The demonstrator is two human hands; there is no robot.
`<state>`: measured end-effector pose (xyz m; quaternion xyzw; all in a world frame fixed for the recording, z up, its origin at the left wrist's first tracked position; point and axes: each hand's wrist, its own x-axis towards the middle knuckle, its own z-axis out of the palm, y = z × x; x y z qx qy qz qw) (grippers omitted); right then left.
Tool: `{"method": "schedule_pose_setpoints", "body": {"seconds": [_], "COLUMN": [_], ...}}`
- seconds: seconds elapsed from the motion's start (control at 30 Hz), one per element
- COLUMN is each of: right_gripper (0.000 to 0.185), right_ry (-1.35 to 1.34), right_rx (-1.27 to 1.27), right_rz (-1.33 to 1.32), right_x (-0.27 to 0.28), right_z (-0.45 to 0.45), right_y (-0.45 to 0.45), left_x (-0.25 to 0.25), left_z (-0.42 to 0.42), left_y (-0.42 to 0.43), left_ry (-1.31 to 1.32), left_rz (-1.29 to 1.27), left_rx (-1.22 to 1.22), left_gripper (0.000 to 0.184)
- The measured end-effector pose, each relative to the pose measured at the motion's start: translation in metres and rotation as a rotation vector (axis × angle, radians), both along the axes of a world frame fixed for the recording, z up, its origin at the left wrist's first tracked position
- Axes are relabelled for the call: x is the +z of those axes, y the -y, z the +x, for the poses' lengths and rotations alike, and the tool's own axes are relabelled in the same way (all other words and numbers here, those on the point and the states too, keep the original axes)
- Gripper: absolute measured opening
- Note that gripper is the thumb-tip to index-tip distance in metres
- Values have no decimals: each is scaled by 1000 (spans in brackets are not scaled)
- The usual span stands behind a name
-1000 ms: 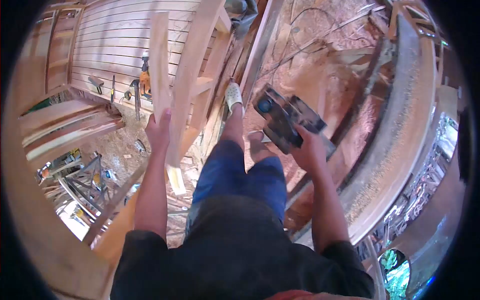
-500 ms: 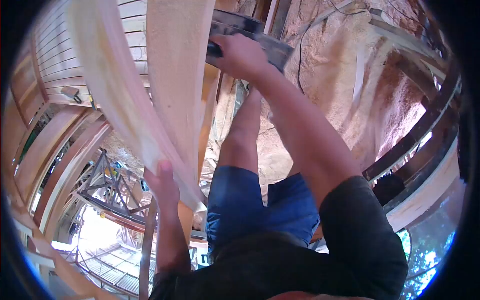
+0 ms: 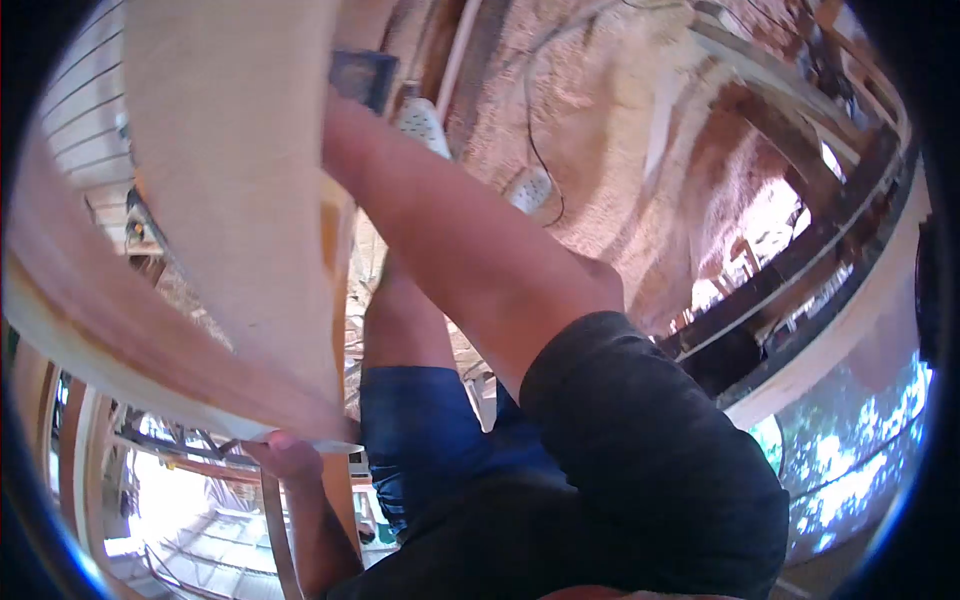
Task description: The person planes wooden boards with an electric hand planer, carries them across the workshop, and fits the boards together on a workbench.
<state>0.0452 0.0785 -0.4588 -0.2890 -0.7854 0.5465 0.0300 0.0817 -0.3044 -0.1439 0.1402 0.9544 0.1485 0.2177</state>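
A long pale wooden plank (image 3: 150, 345) slants across the left side, its near end by my left hand (image 3: 287, 455). That hand is closed on the plank's lower edge, thumb up against the wood. Behind it stands a wide wooden board (image 3: 230, 150), running up out of view. My right arm reaches forward to the board's right edge. Only the wrist of my right hand (image 3: 338, 125) shows; its fingers are hidden by the board. Close to that wrist is a dark, flat-sided tool or machine part (image 3: 365, 78), mostly covered.
Sawdust (image 3: 590, 110) covers the ground, with a dark cable (image 3: 532, 120) lying across it. My white perforated shoes (image 3: 422, 125) stand there. Dark curved beams (image 3: 800, 270) run along the right. More timber (image 3: 75, 460) stands at the lower left.
The plank has swung left and down, and my left hand has moved lower with it. My right hand, earlier on a dark handle, has gone left behind the board. The view has shifted.
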Motion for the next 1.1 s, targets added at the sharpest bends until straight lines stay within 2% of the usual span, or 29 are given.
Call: {"method": "schedule_pose_setpoints", "body": {"seconds": [0.03,0.1,0.13,0.17,0.2,0.23,0.27,0.3,0.33,0.37,0.4,0.43,0.47,0.5,0.57,0.67,0.73,0.77,0.87,0.9,0.97,1.0,1.07,1.1], "right_gripper": [38,39,39,40,41,40,40,42,45,39,34,35,45,54,67,45,58,63,59,54,45,41,34,31], "right_ry": [27,74,77,75,253,313,511,617,848,926,1004,1119,1155,1196,1394,1370,1431,1437,1448,1359,1174,1142,1110,1061], "right_rx": [1,0,-104,-206,-328,-282,-355,-584,-476,-516,-557,-554,-481,-413,-407,86,-524,-431,-346,-431,-596,-621,-657,-685], "right_rz": [57,165,119,75,-34,-117,-31,-45,-153,-133,-117,4,157,316,184,206,7,4,-14,56,197,192,57,33], "right_x": [11,35,38,34,10,-31,-25,-57,-63,-79,-95,-141,-185,-227,-226,-278,-276,-256,-245,-233,-213,-197,-152,-127], "right_z": [24,77,112,153,197,254,303,367,421,476,531,606,693,777,856,960,923,890,832,807,756,734,675,651], "right_y": [-10,-31,-39,-42,-38,-44,-51,-41,-58,-57,-56,-43,-28,-14,-46,-65,-57,-60,-53,-49,-42,-46,-67,-76], "left_x": [1,-4,-6,-4,2,7,12,15,15,15,16,17,17,24,33,45,45,41,22,27,18,12,1,-5], "left_z": [-4,-16,-22,-36,-38,-40,-42,-47,-44,-41,-48,-54,-58,-62,-62,-67,-68,-68,-68,-75,-43,-32,-40,-35], "left_y": [10,5,3,19,13,6,-2,-15,-42,-69,-72,-75,-74,-76,-70,-65,-65,-64,-58,-50,-88,-107,-105,-109], "left_ry": [17,91,121,166,231,294,354,389,353,312,347,371,811,642,241,7,-48,-58,-68,-110,-3,58,-52,-19], "left_rz": [-3,93,143,63,120,174,225,300,287,274,358,446,666,546,249,35,-10,-14,-13,-147,-107,-88,-84,6], "left_rx": [5,176,264,360,414,471,531,521,431,345,476,610,248,179,44,-71,-113,-125,-158,-267,-227,-204,-371,-237], "left_gripper": [74,65,61,70,72,74,75,77,78,80,81,82,68,67,63,59,56,54,50,49,43,41,42,44]}}
